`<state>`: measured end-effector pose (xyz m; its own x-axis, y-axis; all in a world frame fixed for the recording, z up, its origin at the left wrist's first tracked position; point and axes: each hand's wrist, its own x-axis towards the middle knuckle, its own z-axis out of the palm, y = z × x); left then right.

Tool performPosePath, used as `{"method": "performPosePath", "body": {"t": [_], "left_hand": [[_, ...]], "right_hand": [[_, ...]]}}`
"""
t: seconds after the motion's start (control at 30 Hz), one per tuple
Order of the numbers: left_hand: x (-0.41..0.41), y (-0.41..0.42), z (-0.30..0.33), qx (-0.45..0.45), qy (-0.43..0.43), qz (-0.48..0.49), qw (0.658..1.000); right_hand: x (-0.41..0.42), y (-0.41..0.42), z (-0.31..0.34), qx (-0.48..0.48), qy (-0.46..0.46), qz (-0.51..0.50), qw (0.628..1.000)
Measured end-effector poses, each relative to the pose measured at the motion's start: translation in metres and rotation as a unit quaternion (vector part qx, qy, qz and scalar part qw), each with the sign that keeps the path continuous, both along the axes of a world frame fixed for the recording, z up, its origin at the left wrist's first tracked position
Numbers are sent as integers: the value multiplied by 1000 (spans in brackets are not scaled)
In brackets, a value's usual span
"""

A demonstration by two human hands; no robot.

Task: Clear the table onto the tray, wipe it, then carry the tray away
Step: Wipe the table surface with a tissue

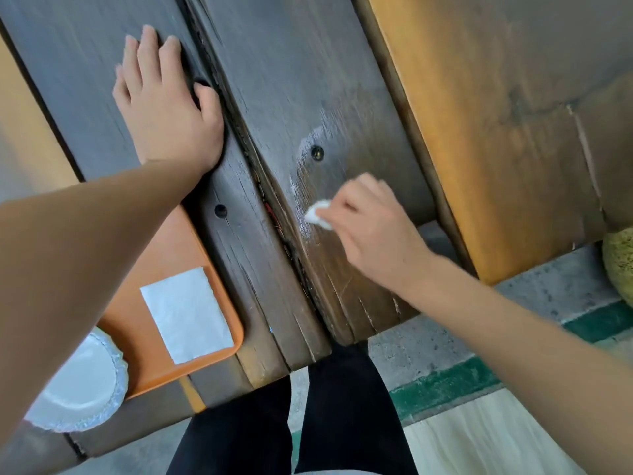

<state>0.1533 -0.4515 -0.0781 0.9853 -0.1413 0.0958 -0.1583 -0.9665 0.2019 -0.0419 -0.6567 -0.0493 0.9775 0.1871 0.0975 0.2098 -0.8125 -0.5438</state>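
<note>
The wiping step looks to be in hand, with clearing apparently done: the orange tray [161, 269] sits at the near left corner of the desk [291, 80], holding a flat white napkin [186, 315] and, partly under the left forearm, a foil-rimmed white plate [80, 389]. The right hand [373, 231] has its fingers [346, 204] pinched together on a small wad of white tissue [318, 214], pressed to the plank just right of the dark seam [274, 207] that runs lengthwise down the desk. A pale wet streak [303, 173] leads away from the wad along the plank's long axis, past a screw hole [317, 153], so the stroke seems to follow the grain toward the person. The left hand [164, 104] lies flat on the plank left of the seam, fingers spread and gripping nothing, seemingly bracing. The tray lies left of the seam, nearer the left hand than the right; I judge that hand better placed to reach it once wiping ends, though the tissue must first cross the seam to land on the tray.
</note>
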Motion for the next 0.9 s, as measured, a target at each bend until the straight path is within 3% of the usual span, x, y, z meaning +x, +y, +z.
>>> {"method": "performPosePath", "body": {"t": [0.13, 0.27, 0.47, 0.6, 0.9], "left_hand": [[1, 0, -2, 4, -1, 2, 1000], [2, 1, -3, 3, -9, -1, 1000], [0, -1, -3, 0, -8, 3, 1000], [1, 0, -1, -3, -9, -1, 1000], [0, 0, -1, -7, -9, -2, 1000]], "right_hand": [[-102, 3, 2, -16, 68, 48, 996], [-161, 8, 2, -15, 72, -22, 997], [-149, 27, -3, 12, 39, -179, 983], [-137, 40, 2, -4, 65, -269, 961], [-168, 42, 9, -8, 80, -307, 948]]}}
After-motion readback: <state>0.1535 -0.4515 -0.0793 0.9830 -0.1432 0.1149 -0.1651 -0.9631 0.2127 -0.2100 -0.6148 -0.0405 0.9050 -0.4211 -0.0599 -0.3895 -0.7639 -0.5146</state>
